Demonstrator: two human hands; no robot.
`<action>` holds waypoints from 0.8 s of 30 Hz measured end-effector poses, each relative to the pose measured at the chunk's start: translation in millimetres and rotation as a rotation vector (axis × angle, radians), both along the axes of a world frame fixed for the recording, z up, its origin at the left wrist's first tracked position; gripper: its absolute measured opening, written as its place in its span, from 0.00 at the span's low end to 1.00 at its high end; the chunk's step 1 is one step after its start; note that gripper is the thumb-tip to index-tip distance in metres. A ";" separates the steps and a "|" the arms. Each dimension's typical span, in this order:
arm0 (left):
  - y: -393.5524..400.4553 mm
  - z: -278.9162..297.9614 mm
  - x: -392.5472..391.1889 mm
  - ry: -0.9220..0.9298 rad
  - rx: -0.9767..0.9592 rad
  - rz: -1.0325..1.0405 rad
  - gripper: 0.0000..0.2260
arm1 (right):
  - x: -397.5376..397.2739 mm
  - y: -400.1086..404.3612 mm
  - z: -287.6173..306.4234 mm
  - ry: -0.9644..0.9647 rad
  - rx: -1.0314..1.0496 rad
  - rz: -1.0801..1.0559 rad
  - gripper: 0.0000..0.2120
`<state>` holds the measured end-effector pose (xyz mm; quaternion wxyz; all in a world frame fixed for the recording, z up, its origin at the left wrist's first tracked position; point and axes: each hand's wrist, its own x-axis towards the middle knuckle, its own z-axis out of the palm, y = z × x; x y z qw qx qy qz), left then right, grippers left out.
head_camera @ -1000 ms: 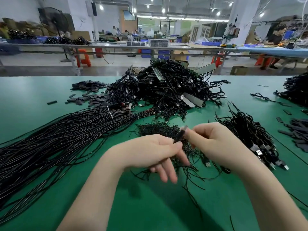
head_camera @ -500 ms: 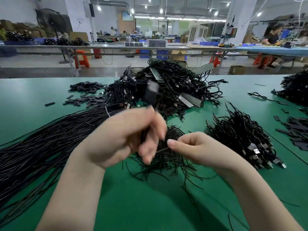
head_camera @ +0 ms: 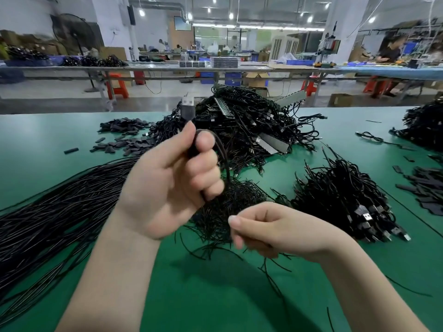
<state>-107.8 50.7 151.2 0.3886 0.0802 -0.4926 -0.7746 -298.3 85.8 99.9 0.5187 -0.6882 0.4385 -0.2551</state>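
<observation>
Green matting point(head_camera: 215, 298) is covering the workbench. One long sheaf of straight black wires point(head_camera: 48, 212) is lying across its left side, one tangled heap of black cables point(head_camera: 251, 133) is sitting at the far middle, and one smaller pile of plug-ended cables point(head_camera: 347, 207) is spreading at the right. One tuft of short black ties point(head_camera: 239, 197) is lying behind both hands, partly hidden by them. Flat black sleeves point(head_camera: 129, 140) are lying scattered at far left. The left hand point(head_camera: 172, 185) is gripping one looped USB cable point(head_camera: 221, 152), raised over the ties, its metal plug point(head_camera: 187, 106) pointing up. The right hand point(head_camera: 275, 231), lower and apart, is curling thumb against forefinger; whether it is pinching anything is too blurred to tell.
</observation>
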 end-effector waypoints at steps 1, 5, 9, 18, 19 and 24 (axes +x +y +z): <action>1.9 0.4 4.1 -0.105 -0.100 -0.034 0.18 | -6.0 -3.2 -0.1 0.104 -0.042 -0.091 0.23; 3.4 -13.1 -5.3 -0.899 -0.573 0.016 0.17 | -24.1 -4.1 10.3 0.137 -0.171 -0.416 0.24; -5.9 -30.1 -34.2 -0.889 -0.465 0.403 0.14 | -4.9 8.7 21.4 -0.088 -0.221 -0.424 0.15; -4.1 -17.9 -36.5 -0.052 0.229 0.429 0.16 | 17.5 10.4 13.0 0.129 -0.246 -0.285 0.13; -5.6 -16.8 -34.0 -0.007 0.233 0.442 0.15 | 15.2 11.0 11.9 0.183 -0.208 -0.266 0.13; -7.0 -19.1 -29.0 -0.229 0.000 0.476 0.15 | 10.1 14.5 9.7 0.240 -0.188 -0.270 0.29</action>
